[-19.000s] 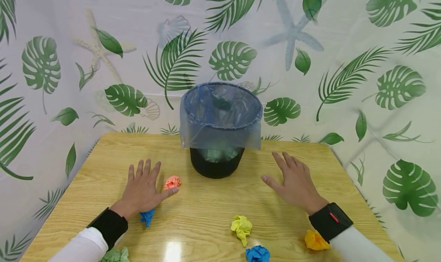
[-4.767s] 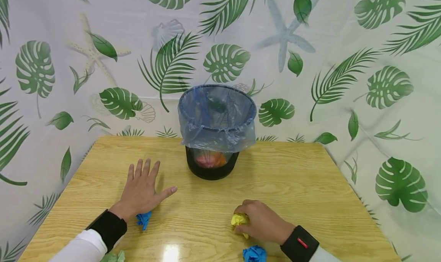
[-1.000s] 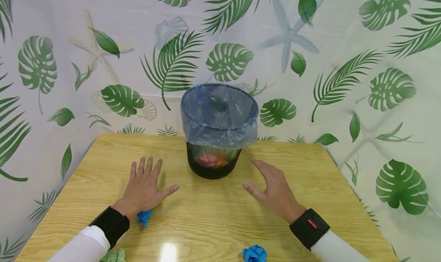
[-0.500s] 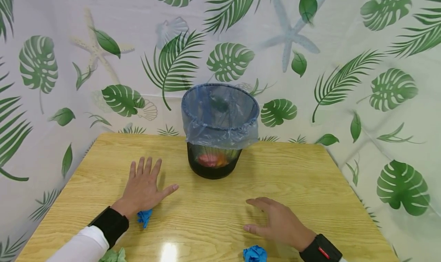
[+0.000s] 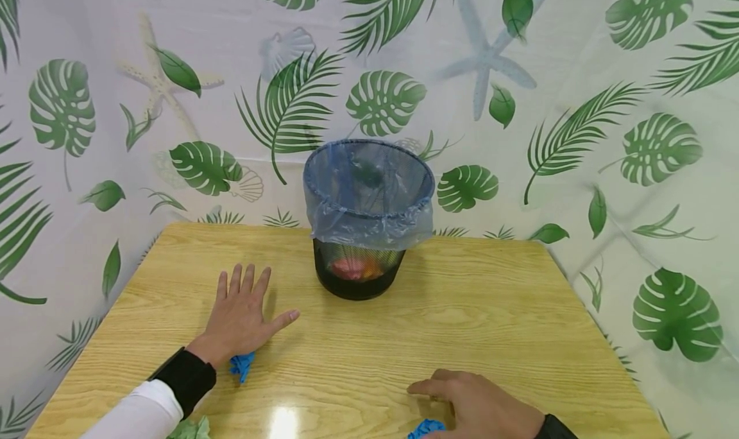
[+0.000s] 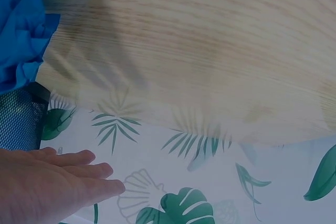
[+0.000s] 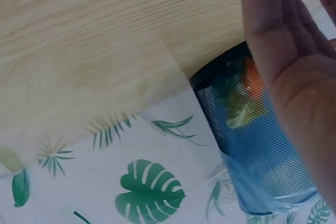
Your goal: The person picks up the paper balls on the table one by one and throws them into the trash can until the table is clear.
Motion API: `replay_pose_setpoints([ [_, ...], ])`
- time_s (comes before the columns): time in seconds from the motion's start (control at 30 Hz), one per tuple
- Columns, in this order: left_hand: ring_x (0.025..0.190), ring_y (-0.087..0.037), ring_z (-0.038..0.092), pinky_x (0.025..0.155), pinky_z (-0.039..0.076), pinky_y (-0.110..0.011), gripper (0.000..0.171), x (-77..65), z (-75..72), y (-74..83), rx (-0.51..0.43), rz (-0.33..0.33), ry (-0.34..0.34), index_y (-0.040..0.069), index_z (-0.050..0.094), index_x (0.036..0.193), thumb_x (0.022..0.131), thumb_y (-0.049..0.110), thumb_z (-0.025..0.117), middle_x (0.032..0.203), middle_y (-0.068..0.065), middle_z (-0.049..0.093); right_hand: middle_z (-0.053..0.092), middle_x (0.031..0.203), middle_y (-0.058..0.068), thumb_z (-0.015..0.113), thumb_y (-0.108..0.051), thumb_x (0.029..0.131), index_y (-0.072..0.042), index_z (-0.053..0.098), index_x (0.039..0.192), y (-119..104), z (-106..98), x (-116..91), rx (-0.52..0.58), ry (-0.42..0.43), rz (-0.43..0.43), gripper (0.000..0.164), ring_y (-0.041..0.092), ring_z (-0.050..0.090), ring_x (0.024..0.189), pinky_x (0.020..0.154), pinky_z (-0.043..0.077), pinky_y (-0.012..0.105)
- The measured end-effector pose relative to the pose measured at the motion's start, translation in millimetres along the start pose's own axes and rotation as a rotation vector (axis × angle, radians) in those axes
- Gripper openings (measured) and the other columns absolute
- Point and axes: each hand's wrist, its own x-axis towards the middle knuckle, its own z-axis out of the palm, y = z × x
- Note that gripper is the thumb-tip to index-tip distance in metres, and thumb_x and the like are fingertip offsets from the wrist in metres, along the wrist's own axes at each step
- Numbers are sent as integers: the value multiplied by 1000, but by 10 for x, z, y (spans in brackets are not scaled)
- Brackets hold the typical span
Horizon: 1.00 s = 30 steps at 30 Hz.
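Observation:
My left hand [image 5: 239, 317] is spread with straight fingers over the left of the table, holding nothing. By its wrist lies a crumpled blue paper [image 5: 242, 366], which looms large in the left wrist view as blue paper [image 6: 21, 35]. Near the front edge my right hand [image 5: 482, 404] reaches over a second blue paper ball [image 5: 426, 427], thumb beside it, partly covering it. The right wrist view catches that hand's fingers [image 7: 268, 19] extended, with no paper among them. Behind both hands stands a black mesh bin [image 5: 358, 288] with a blue bag over its rim; pink and orange paper shows through the mesh.
A crumpled pale green paper [image 5: 193, 428] lies at the front left, partly cut off by the frame. The wooden table [image 5: 491, 298] meets a leaf-printed sheet [image 5: 231, 105] at its back and sides.
From beside the bin my right hand has come down to the front blue ball. Earlier it held the yellow paper; pink, yellow and orange papers have left the table. The left hand stays put.

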Motion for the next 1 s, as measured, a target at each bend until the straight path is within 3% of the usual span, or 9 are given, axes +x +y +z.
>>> replay_pose_setpoints([
  [0.13, 150, -56, 14, 120, 3, -70, 104, -1, -2, -5, -2, 1, 2, -2, 32, 159, 93, 77, 51, 159, -37, 27, 64, 118, -13, 74, -57, 89, -27, 62, 142, -47, 19, -4, 17, -74, -121, 62, -1, 58, 94, 77, 53, 24],
  [0.23, 150, -56, 13, 120, 2, -70, 105, 1, 8, -12, -10, 2, 0, -2, 31, 159, 92, 77, 51, 160, -37, 26, 65, 112, -16, 73, -52, 93, -25, 68, 134, -56, 59, 13, 27, -89, -219, 49, -5, 57, 92, 76, 52, 20],
  [0.33, 151, -56, 11, 120, 1, -69, 106, 5, 22, -17, -17, 3, -6, -1, 30, 160, 92, 78, 50, 160, -37, 24, 66, 107, -17, 74, -45, 95, -24, 73, 125, -33, 95, 26, 89, -87, -277, 36, -6, 59, 91, 76, 52, 17],
  [0.53, 151, -56, 11, 120, 1, -69, 106, 4, 11, -12, -14, -4, -1, -1, 31, 160, 92, 78, 50, 160, -36, 25, 68, 107, -15, 72, -40, 97, -23, 75, 120, 9, 148, 46, 154, -63, -350, 29, -4, 62, 93, 78, 53, 15],
  [0.8, 151, -55, 11, 120, 2, -69, 105, -5, -16, 5, -16, -4, -7, -2, 31, 159, 92, 78, 50, 160, -37, 26, 68, 100, -18, 73, -41, 96, -21, 75, 106, 8, 179, 69, 144, -16, -342, 22, -5, 60, 88, 75, 53, 15],
  [1.0, 151, -56, 12, 119, 3, -70, 106, -9, -13, 4, -11, -5, -7, -1, 31, 159, 92, 78, 49, 160, -37, 26, 67, 94, -18, 75, -29, 96, -21, 73, 103, -47, 122, 64, 209, -3, -226, 11, -5, 57, 78, 71, 53, 17],
])
